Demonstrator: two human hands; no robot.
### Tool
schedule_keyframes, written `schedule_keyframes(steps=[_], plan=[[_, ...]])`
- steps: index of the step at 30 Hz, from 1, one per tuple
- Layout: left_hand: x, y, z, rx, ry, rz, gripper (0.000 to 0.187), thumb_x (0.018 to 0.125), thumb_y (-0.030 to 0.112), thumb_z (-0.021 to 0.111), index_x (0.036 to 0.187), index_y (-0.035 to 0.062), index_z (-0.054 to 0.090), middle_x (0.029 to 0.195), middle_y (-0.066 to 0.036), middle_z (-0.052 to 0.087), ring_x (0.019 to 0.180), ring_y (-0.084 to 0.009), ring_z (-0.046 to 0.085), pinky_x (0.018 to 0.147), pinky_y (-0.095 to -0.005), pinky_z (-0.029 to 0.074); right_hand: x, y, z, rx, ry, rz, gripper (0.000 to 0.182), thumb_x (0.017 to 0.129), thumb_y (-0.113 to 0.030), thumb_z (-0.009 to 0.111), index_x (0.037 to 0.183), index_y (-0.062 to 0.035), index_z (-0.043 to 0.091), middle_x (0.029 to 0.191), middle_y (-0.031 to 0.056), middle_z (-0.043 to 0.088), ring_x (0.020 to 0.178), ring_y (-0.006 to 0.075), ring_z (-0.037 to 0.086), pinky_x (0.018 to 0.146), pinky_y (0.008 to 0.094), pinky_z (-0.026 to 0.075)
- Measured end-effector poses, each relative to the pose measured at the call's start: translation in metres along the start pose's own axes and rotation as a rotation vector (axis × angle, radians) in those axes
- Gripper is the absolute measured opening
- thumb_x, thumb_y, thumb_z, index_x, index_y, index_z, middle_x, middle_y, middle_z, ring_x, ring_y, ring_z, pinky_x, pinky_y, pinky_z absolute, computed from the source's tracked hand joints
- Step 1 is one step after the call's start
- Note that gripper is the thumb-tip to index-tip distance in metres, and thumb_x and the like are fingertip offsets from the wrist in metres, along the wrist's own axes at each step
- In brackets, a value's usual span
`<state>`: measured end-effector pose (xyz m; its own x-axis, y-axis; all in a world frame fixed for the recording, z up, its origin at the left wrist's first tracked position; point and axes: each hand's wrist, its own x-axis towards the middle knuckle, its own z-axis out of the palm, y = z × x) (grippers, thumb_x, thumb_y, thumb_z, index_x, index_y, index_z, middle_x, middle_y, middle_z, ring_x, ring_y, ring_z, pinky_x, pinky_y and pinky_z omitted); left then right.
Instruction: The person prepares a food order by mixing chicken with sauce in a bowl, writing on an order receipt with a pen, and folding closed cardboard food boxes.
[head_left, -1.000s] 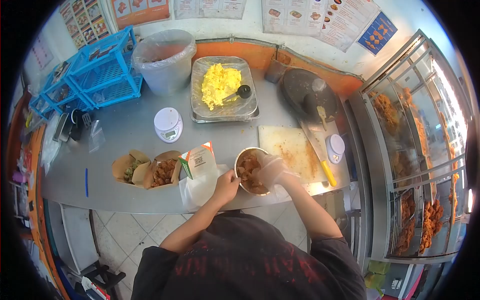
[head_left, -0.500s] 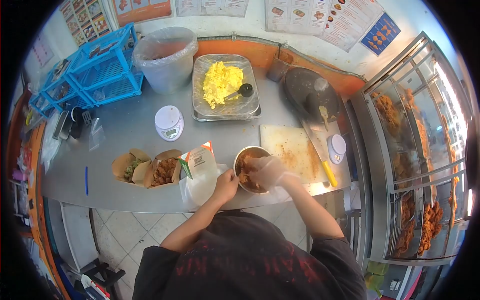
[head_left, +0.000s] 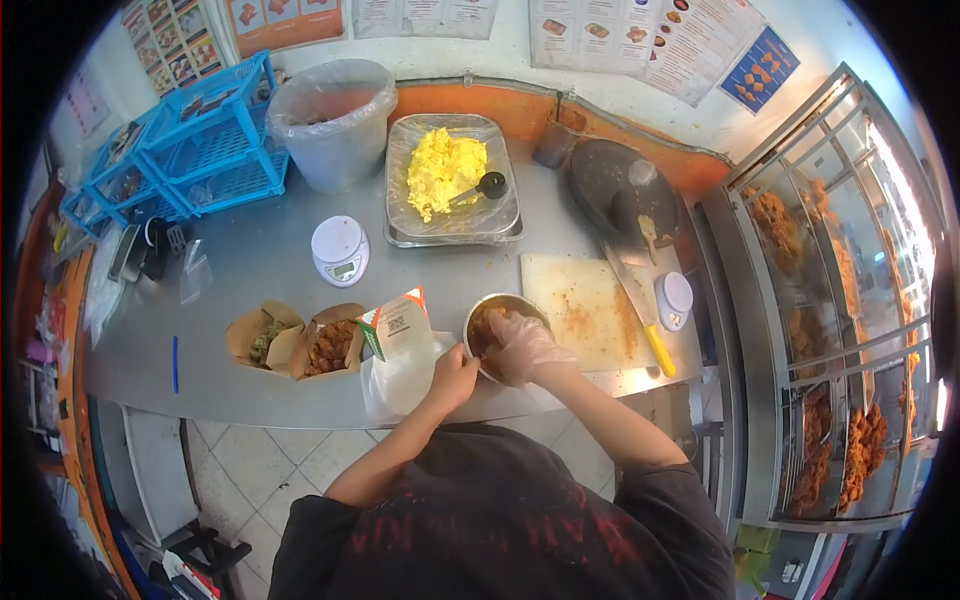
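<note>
A round metal bowl (head_left: 541, 309) with reddish-brown food in it stands near the front edge of the table. My left hand (head_left: 455, 376), bare, is closed on the bowl's left rim. Inside the bowl is my right hand (head_left: 527, 346) in a clear plastic glove; its fingers are in the food and partly hidden, so their grip cannot be made out. Left of the bowl lie a white printed packet (head_left: 400, 330) and thin plastic. Two open cardboard boxes sit farther left, one with fried pieces (head_left: 330, 347), the other with green food (head_left: 266, 343).
Right of the bowl is a cutting board (head_left: 570, 300) with a yellow-handled knife (head_left: 657, 345). Behind are a tray of yellow food (head_left: 440, 170), a lined bucket (head_left: 335, 150), a scale (head_left: 340, 245) and blue racks (head_left: 215, 135). A glass food cabinet (head_left: 800, 370) stands at right.
My gloved right hand has shifted slightly left and toward me within the bowl. My left hand stays at the rim.
</note>
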<state>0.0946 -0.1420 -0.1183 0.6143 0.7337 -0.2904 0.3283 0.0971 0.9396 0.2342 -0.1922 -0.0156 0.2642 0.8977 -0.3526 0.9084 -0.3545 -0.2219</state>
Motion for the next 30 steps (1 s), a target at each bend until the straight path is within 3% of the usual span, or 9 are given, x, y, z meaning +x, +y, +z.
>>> schedule_keyframes(steps=[3, 4, 10, 13, 19, 22, 25, 28, 30], plan=[[0.0, -0.001, -0.002, 0.059, 0.017, 0.07, 0.018, 0.079, 0.014, 0.054, 0.077, -0.004, 0.05, 0.068, -0.02, 0.056, 0.066, -0.034, 0.056, 0.061, -0.0424, 0.043, -0.008, 0.002, -0.028, 0.173, -0.091, -0.099, 0.045, 0.078, -0.028, 0.059, 0.117, -0.0079, 0.05, 0.1, 0.0238, 0.062, 0.09, 0.036, 0.061, 0.078, 0.0396, 0.05], [-0.001, 0.003, -0.003, 0.11, 0.023, 0.123, 0.018, 0.079, 0.013, 0.054, 0.077, -0.0042, 0.05, 0.068, -0.02, 0.056, 0.067, -0.0344, 0.056, 0.062, -0.0428, 0.043, -0.005, 0.007, -0.029, 0.329, -0.048, -0.045, 0.054, 0.074, -0.032, 0.064, 0.118, -0.0048, 0.049, 0.098, 0.0232, 0.063, 0.088, 0.0336, 0.063, 0.077, 0.0385, 0.05], [-0.008, 0.023, -0.01, 0.246, -0.005, 0.14, 0.017, 0.079, 0.012, 0.052, 0.076, -0.0036, 0.049, 0.069, -0.02, 0.056, 0.066, -0.0358, 0.055, 0.062, -0.043, 0.042, 0.019, 0.015, 0.005, 0.16, -0.236, 0.198, 0.09, 0.06, -0.041, 0.074, 0.13, 0.0013, 0.036, 0.103, 0.0207, 0.063, 0.094, 0.029, 0.063, 0.082, 0.0344, 0.05], [-0.01, 0.025, -0.009, 0.225, 0.018, 0.119, 0.017, 0.079, 0.013, 0.052, 0.075, -0.0034, 0.049, 0.069, -0.02, 0.056, 0.065, -0.0349, 0.055, 0.06, -0.0427, 0.042, 0.011, 0.012, 0.015, 0.357, -0.161, 0.304, 0.096, 0.06, -0.04, 0.074, 0.133, 0.0028, 0.03, 0.109, 0.0206, 0.061, 0.099, 0.0289, 0.062, 0.084, 0.0339, 0.049], [-0.007, 0.016, -0.004, 0.163, 0.031, 0.11, 0.018, 0.079, 0.014, 0.052, 0.075, -0.0035, 0.049, 0.068, -0.02, 0.056, 0.064, -0.0338, 0.055, 0.06, -0.0426, 0.042, 0.02, 0.011, 0.021, 0.438, -0.174, 0.23, 0.081, 0.063, -0.035, 0.073, 0.127, 0.0007, 0.04, 0.115, 0.0218, 0.058, 0.107, 0.0279, 0.058, 0.086, 0.0332, 0.048], [-0.008, 0.014, -0.002, 0.17, 0.026, 0.09, 0.019, 0.079, 0.014, 0.053, 0.074, -0.0035, 0.048, 0.068, -0.02, 0.056, 0.063, -0.0332, 0.054, 0.06, -0.0425, 0.042, 0.017, 0.005, 0.017, 0.267, -0.244, 0.233, 0.069, 0.065, -0.036, 0.073, 0.12, -0.0033, 0.046, 0.112, 0.0219, 0.058, 0.11, 0.0282, 0.056, 0.088, 0.0335, 0.047], [-0.007, 0.006, 0.0, 0.109, 0.004, 0.071, 0.019, 0.079, 0.015, 0.053, 0.074, -0.0034, 0.048, 0.068, -0.02, 0.056, 0.063, -0.0332, 0.055, 0.06, -0.0425, 0.042, 0.009, -0.003, 0.015, 0.152, -0.132, 0.252, 0.058, 0.067, -0.032, 0.073, 0.113, -0.0052, 0.05, 0.104, 0.0211, 0.06, 0.106, 0.0303, 0.057, 0.088, 0.0355, 0.047], [-0.003, -0.007, 0.005, 0.062, 0.003, 0.034, 0.019, 0.08, 0.015, 0.053, 0.075, -0.0034, 0.049, 0.068, -0.02, 0.056, 0.065, -0.0342, 0.055, 0.061, -0.0424, 0.042, -0.003, 0.006, 0.009, -0.035, 0.167, 0.026, 0.054, 0.071, -0.032, 0.069, 0.113, -0.0046, 0.05, 0.099, 0.0206, 0.062, 0.1, 0.0318, 0.059, 0.084, 0.0366, 0.047], [-0.008, 0.001, 0.001, 0.111, 0.032, 0.054, 0.019, 0.081, 0.014, 0.055, 0.075, -0.0027, 0.049, 0.066, -0.015, 0.054, 0.062, -0.0261, 0.054, 0.058, -0.0385, 0.044, -0.002, 0.008, -0.008, -0.028, -0.047, 0.018, 0.053, 0.073, -0.032, 0.066, 0.114, -0.0035, 0.049, 0.099, 0.0214, 0.062, 0.098, 0.0331, 0.059, 0.082, 0.0372, 0.047]])
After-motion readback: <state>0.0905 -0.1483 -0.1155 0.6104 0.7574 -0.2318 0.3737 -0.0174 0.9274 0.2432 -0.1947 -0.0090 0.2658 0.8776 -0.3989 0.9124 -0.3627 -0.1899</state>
